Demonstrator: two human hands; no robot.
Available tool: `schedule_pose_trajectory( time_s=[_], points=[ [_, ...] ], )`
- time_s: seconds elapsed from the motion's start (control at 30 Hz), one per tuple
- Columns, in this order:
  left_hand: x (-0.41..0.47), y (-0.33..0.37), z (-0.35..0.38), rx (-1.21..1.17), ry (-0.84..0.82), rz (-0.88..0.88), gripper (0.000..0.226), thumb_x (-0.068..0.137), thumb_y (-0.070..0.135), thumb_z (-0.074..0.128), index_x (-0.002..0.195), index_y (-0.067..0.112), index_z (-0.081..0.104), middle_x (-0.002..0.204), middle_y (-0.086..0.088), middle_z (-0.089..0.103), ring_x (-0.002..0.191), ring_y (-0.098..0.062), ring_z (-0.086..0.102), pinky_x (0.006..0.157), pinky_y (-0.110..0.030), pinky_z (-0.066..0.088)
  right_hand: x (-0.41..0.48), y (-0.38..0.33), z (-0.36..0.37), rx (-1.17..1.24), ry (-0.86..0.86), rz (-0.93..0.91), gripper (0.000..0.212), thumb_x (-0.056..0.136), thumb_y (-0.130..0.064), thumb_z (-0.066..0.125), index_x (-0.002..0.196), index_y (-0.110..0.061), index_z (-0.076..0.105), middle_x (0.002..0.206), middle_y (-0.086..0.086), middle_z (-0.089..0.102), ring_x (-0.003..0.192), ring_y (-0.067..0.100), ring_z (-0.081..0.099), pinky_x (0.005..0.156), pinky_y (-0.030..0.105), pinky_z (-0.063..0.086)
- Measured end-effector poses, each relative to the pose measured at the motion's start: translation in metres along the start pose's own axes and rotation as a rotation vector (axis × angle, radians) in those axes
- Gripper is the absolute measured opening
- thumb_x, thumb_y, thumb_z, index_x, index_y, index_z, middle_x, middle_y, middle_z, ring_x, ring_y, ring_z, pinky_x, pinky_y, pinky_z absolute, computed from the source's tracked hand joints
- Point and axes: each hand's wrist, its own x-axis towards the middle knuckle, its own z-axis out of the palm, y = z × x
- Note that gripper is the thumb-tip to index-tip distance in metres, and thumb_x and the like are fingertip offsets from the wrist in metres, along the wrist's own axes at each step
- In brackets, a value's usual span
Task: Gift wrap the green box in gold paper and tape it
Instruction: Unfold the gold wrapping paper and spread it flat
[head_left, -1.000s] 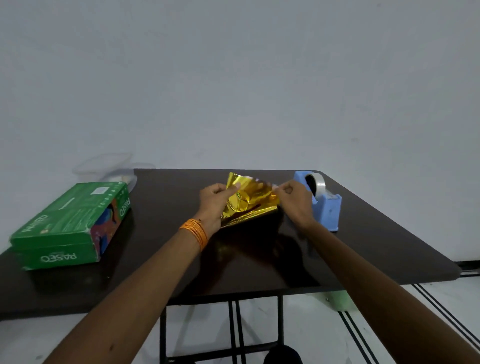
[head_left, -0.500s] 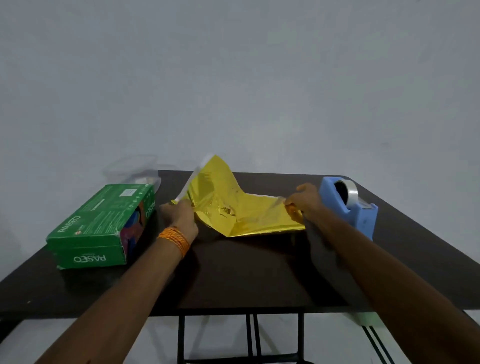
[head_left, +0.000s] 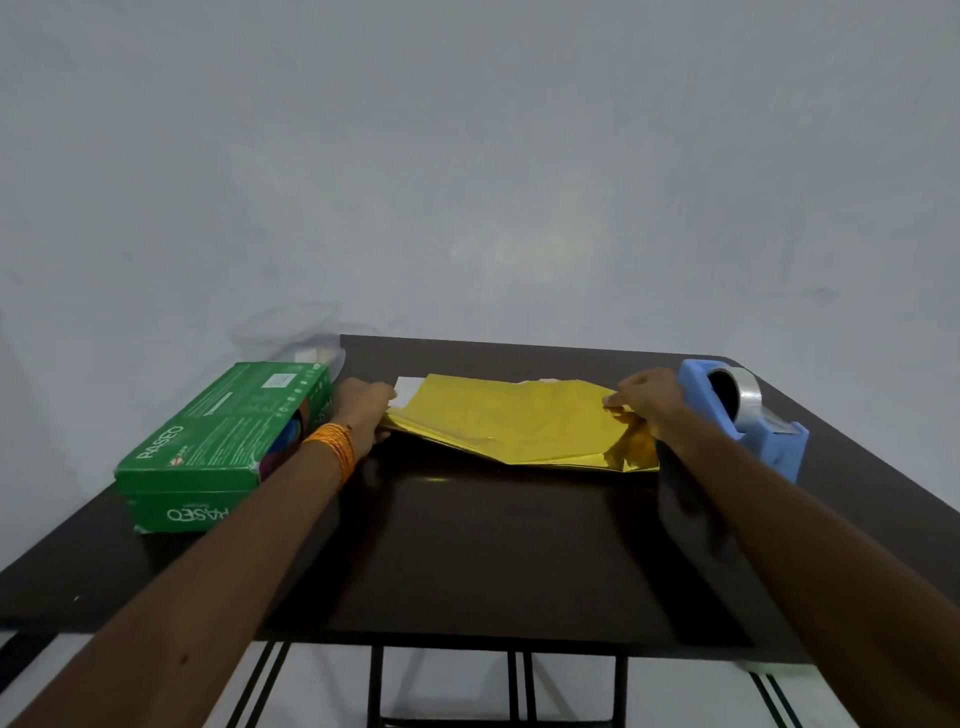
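Dark counter (head_left: 493, 545) carries gold paper (head_left: 514, 426) stretched between both hands: left hand (head_left: 363, 410) clamps its left edge, right hand (head_left: 647, 397) pinches its right corner. Green box (head_left: 223, 441) sits just left of the left hand.

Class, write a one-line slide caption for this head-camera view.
Both hands, left hand and right hand, spread gold paper between green box and tape dispenser.

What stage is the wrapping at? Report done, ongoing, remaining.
Done: nothing wrapped; the green cardboard box sits bare at the table's left. Ongoing: left hand and right hand spread the gold foil paper. Remaining: wrapping the box, taping from the blue tape dispenser.
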Motion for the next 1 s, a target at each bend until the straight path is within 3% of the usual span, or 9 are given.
schedule_pose_trajectory(
  time_s=[0.2,0.3,0.37,0.47,0.57,0.7,0.8,0.9,1.0],
  points=[
    [0.008,0.003,0.003,0.116,-0.206,-0.004,0.032,0.085,-0.012,0.055,0.105,0.010,0.066,0.098,-0.014,0.057,0.084,-0.024,0.056,0.051,-0.029,0.049,-0.001,0.001,-0.007,-0.046,-0.001,0.016,0.061,0.078,0.013,0.075,0.134,0.002,0.052,0.077,0.016,0.061,0.072,0.031,0.068,0.065,0.047,0.060],
    [0.007,0.001,0.009,0.106,-0.178,-0.028,0.026,0.086,-0.010,0.056,0.107,-0.002,0.070,0.089,-0.011,0.060,0.076,-0.018,0.056,0.051,-0.026,0.053,0.000,-0.001,-0.011,-0.057,0.001,0.053,0.028,0.075,0.008,0.078,0.099,0.015,0.066,0.082,0.029,0.071,0.076,0.040,0.073,0.068,0.051,0.061],
    [0.008,-0.004,0.010,0.070,-0.144,-0.052,0.024,0.084,-0.009,0.063,0.108,-0.009,0.067,0.094,-0.015,0.062,0.076,-0.018,0.060,0.044,-0.022,0.053,0.010,0.004,-0.013,-0.035,-0.018,0.068,0.017,0.073,0.003,0.081,0.075,0.008,0.065,0.085,0.027,0.073,0.072,0.036,0.072,0.074,0.046,0.061],
    [0.006,-0.006,0.010,0.016,-0.134,-0.059,0.029,0.080,-0.014,0.065,0.109,-0.017,0.062,0.102,-0.023,0.064,0.076,-0.022,0.062,0.041,-0.020,0.051,0.008,0.000,-0.019,0.065,-0.087,0.142,0.035,0.064,0.000,0.088,0.084,0.003,0.060,0.080,0.018,0.071,0.066,0.026,0.068,0.071,0.042,0.060],
    [0.001,-0.004,0.012,-0.028,-0.113,-0.057,0.023,0.083,-0.016,0.061,0.106,-0.017,0.059,0.094,-0.022,0.061,0.073,-0.022,0.061,0.041,-0.022,0.053,-0.011,-0.010,-0.026,0.154,-0.118,0.187,0.025,0.078,0.006,0.078,0.079,0.002,0.053,0.071,0.013,0.062,0.060,0.025,0.062,0.062,0.041,0.056],
    [-0.001,-0.004,0.014,-0.084,-0.105,-0.043,0.017,0.090,-0.005,0.058,0.106,-0.009,0.056,0.097,-0.019,0.059,0.087,-0.026,0.062,0.047,-0.027,0.055,-0.017,-0.012,-0.033,0.255,-0.067,0.058,0.017,0.078,0.000,0.078,0.080,-0.005,0.062,0.084,0.015,0.065,0.075,0.026,0.061,0.079,0.039,0.055],
    [-0.002,-0.005,0.015,-0.121,-0.105,-0.048,0.026,0.096,0.007,0.055,0.118,-0.006,0.053,0.113,-0.019,0.059,0.101,-0.031,0.062,0.055,-0.032,0.054,-0.024,-0.015,-0.038,0.328,-0.144,-0.166,0.013,0.078,0.006,0.073,0.075,-0.006,0.067,0.072,0.009,0.067,0.071,0.024,0.064,0.066,0.028,0.057],
    [-0.002,-0.005,0.016,-0.135,-0.117,-0.062,0.034,0.096,0.012,0.054,0.124,-0.007,0.053,0.120,-0.020,0.062,0.097,-0.031,0.065,0.053,-0.031,0.056,-0.039,-0.018,-0.049,0.357,-0.258,-0.387,0.011,0.080,0.009,0.068,0.079,-0.002,0.066,0.074,0.012,0.067,0.067,0.020,0.064,0.063,0.024,0.054],
    [-0.006,-0.004,0.014,-0.142,-0.126,-0.072,0.037,0.096,0.012,0.053,0.127,-0.008,0.049,0.121,-0.020,0.062,0.082,-0.029,0.066,0.048,-0.030,0.058,-0.049,-0.017,-0.063,0.452,-0.450,-0.445,0.023,0.082,0.018,0.052,0.077,-0.002,0.061,0.068,0.009,0.063,0.062,0.017,0.061,0.059,0.022,0.051]
  ],
)
